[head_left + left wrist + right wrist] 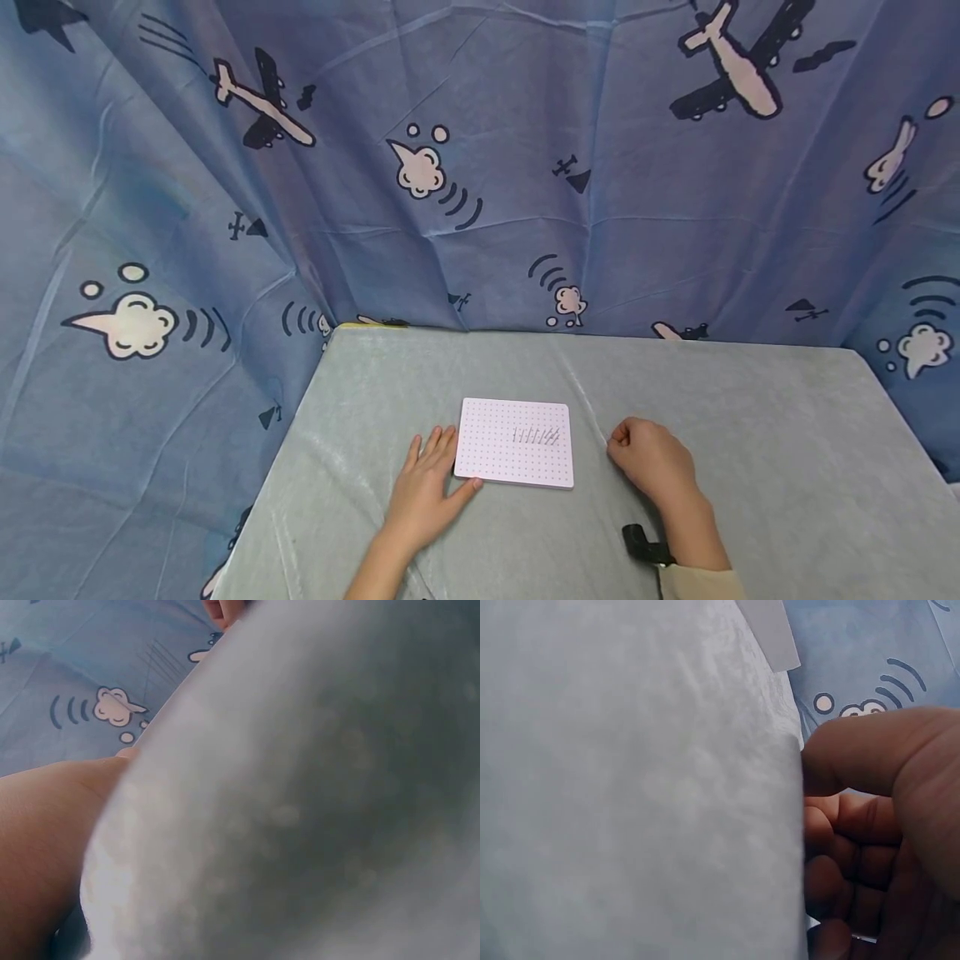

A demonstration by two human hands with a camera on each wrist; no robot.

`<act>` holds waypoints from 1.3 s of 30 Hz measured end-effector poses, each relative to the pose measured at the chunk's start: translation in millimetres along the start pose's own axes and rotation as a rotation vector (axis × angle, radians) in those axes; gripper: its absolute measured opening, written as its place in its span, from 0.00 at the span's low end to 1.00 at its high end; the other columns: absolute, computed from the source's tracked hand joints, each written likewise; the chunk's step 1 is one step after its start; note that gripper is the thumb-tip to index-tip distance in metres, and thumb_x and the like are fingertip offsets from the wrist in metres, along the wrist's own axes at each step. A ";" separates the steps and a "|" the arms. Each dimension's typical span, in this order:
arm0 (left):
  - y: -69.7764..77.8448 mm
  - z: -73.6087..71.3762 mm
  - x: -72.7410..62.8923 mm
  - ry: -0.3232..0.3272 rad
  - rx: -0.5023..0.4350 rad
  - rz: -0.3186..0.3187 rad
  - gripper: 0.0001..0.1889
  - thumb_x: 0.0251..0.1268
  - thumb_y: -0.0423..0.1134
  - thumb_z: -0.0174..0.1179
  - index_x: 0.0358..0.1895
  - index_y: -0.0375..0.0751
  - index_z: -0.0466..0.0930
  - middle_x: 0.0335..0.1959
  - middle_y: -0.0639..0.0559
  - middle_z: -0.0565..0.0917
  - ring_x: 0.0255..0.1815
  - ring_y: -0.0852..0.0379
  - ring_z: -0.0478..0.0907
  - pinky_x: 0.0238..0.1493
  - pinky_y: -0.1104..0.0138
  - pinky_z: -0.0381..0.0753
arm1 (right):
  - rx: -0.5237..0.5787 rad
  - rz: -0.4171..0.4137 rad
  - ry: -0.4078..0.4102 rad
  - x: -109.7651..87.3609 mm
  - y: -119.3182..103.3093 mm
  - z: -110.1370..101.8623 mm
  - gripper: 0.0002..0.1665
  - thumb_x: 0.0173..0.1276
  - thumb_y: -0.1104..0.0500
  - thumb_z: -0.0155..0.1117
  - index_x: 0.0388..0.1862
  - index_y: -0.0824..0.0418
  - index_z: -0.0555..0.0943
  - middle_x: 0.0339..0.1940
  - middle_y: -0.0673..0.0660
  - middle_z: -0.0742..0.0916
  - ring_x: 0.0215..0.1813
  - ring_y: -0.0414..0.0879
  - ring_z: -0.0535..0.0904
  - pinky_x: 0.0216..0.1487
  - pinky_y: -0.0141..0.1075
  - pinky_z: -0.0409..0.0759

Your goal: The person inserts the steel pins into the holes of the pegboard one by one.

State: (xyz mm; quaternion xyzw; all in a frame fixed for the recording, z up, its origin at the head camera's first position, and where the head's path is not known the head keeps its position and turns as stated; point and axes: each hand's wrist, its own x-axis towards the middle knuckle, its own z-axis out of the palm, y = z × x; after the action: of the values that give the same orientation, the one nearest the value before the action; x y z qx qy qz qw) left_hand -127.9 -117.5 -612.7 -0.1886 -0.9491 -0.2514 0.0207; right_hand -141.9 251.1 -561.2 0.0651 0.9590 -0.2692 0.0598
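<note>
A pale, flat board (487,462) dotted with rows of small holes lies on the cloth in the head view. Several thin metal pins (535,436) stand in a row on its right half. My left hand (427,496) lies flat with straight fingers along the board's left edge, its thumb touching the lower edge. To the right of the board, apart from it, my right hand (652,462) rests on the cloth with bent fingers. In the right wrist view the curled fingers (825,881) and bent thumb meet the cloth; whether something small is between them is hidden.
A pale green-grey cloth (787,450) with creases covers the table. Behind and to the left hangs a blue curtain (510,208) printed with planes and clouds. A black device (645,546) sits at the right wrist. Blurred cloth fills most of the left wrist view.
</note>
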 end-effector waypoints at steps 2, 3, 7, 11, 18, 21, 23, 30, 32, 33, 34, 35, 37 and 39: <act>0.1 0.1 -0.3 -0.001 -0.002 -0.002 0.47 0.77 0.69 0.60 0.84 0.37 0.67 0.85 0.46 0.66 0.89 0.48 0.55 0.90 0.49 0.41 | 0.002 -0.005 0.002 0.4 0.0 1.3 0.08 0.70 0.61 0.65 0.30 0.59 0.82 0.23 0.51 0.80 0.25 0.47 0.74 0.25 0.39 0.70; 0.0 0.2 -0.4 -0.002 -0.002 -0.003 0.47 0.77 0.69 0.60 0.84 0.37 0.67 0.85 0.46 0.66 0.89 0.48 0.55 0.90 0.50 0.41 | 0.003 -0.007 0.005 0.5 0.1 2.0 0.08 0.69 0.62 0.64 0.28 0.58 0.81 0.23 0.51 0.80 0.25 0.47 0.74 0.25 0.39 0.69; -0.8 1.5 -1.2 0.001 -0.003 -0.003 0.47 0.76 0.69 0.60 0.84 0.37 0.67 0.85 0.46 0.67 0.89 0.48 0.55 0.90 0.50 0.41 | 0.001 -0.021 0.021 1.0 1.5 5.6 0.08 0.66 0.62 0.64 0.26 0.57 0.79 0.22 0.51 0.79 0.24 0.47 0.73 0.23 0.38 0.67; -1.2 2.7 -2.6 0.003 -0.003 -0.004 0.47 0.76 0.69 0.60 0.84 0.37 0.67 0.85 0.45 0.67 0.89 0.48 0.56 0.90 0.49 0.42 | -0.009 -0.052 0.034 0.5 3.9 8.3 0.07 0.65 0.62 0.65 0.26 0.57 0.79 0.21 0.50 0.78 0.23 0.46 0.73 0.23 0.38 0.68; -0.8 1.5 -2.4 0.014 0.000 0.004 0.46 0.76 0.69 0.60 0.84 0.38 0.68 0.85 0.45 0.68 0.88 0.47 0.56 0.90 0.47 0.43 | 0.016 -0.084 0.083 0.3 5.3 8.5 0.06 0.66 0.62 0.65 0.29 0.59 0.80 0.22 0.51 0.78 0.24 0.46 0.73 0.25 0.38 0.70; -0.8 1.1 -1.5 0.014 0.001 0.009 0.47 0.76 0.69 0.60 0.84 0.38 0.68 0.85 0.45 0.67 0.88 0.47 0.56 0.90 0.48 0.43 | 0.036 -0.096 0.109 1.0 5.3 8.0 0.04 0.67 0.62 0.66 0.31 0.59 0.81 0.23 0.51 0.79 0.25 0.46 0.74 0.27 0.38 0.72; -0.8 0.9 -1.1 0.011 0.002 0.009 0.47 0.76 0.70 0.60 0.84 0.38 0.67 0.85 0.46 0.67 0.89 0.48 0.56 0.90 0.49 0.42 | 0.051 -0.105 0.118 1.3 5.0 7.8 0.03 0.66 0.62 0.67 0.32 0.60 0.82 0.24 0.50 0.80 0.26 0.46 0.74 0.28 0.38 0.73; -1.5 1.1 -0.9 0.007 0.008 0.008 0.47 0.77 0.70 0.59 0.84 0.38 0.67 0.85 0.46 0.67 0.89 0.48 0.56 0.90 0.48 0.42 | 0.145 -0.132 0.184 2.3 -0.3 9.1 0.02 0.61 0.66 0.67 0.32 0.61 0.82 0.23 0.50 0.81 0.27 0.45 0.75 0.27 0.35 0.73; -1.6 1.1 -0.8 0.007 0.008 0.008 0.47 0.77 0.71 0.59 0.84 0.38 0.67 0.85 0.46 0.67 0.89 0.48 0.56 0.90 0.48 0.42 | 0.171 -0.137 0.207 2.2 -2.5 9.6 0.02 0.60 0.67 0.67 0.31 0.62 0.82 0.23 0.50 0.81 0.27 0.44 0.75 0.27 0.33 0.72; -1.6 1.2 -0.7 0.009 0.007 0.009 0.47 0.77 0.70 0.59 0.84 0.38 0.68 0.85 0.46 0.67 0.89 0.48 0.56 0.90 0.48 0.42 | 0.182 -0.137 0.215 2.0 -3.4 9.9 0.02 0.60 0.67 0.67 0.31 0.62 0.82 0.23 0.50 0.81 0.27 0.44 0.75 0.26 0.33 0.72; -1.8 1.4 -0.8 0.011 0.005 0.010 0.47 0.77 0.70 0.59 0.84 0.38 0.68 0.85 0.46 0.67 0.89 0.48 0.56 0.90 0.48 0.43 | 0.189 -0.136 0.223 1.9 -4.5 10.0 0.02 0.60 0.67 0.66 0.32 0.62 0.82 0.23 0.50 0.81 0.27 0.44 0.75 0.26 0.32 0.72; -1.8 1.3 -0.7 0.012 0.002 0.011 0.47 0.77 0.70 0.59 0.84 0.38 0.68 0.85 0.46 0.67 0.89 0.48 0.56 0.90 0.48 0.42 | 0.197 -0.130 0.227 1.8 -5.4 10.2 0.02 0.59 0.67 0.66 0.32 0.62 0.82 0.23 0.51 0.81 0.27 0.44 0.75 0.27 0.32 0.72; -2.0 1.5 -0.8 0.013 -0.001 0.011 0.47 0.77 0.70 0.59 0.84 0.38 0.68 0.85 0.46 0.67 0.89 0.48 0.56 0.90 0.48 0.42 | 0.220 -0.119 0.229 1.5 -7.3 10.4 0.03 0.59 0.67 0.66 0.33 0.62 0.83 0.24 0.51 0.81 0.28 0.45 0.76 0.27 0.32 0.73; -2.4 1.9 -0.8 0.014 -0.002 0.011 0.47 0.77 0.70 0.59 0.84 0.38 0.68 0.85 0.46 0.67 0.89 0.49 0.55 0.90 0.49 0.42 | 0.255 -0.110 0.224 1.7 -8.9 10.7 0.04 0.60 0.68 0.67 0.35 0.64 0.84 0.26 0.52 0.83 0.30 0.45 0.77 0.29 0.31 0.75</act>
State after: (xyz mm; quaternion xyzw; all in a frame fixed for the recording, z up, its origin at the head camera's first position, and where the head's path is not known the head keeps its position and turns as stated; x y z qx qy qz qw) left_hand -128.0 -118.7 -615.5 -0.1923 -0.9476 -0.2534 0.0283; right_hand -144.1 238.1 -566.0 0.0491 0.9198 -0.3826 -0.0711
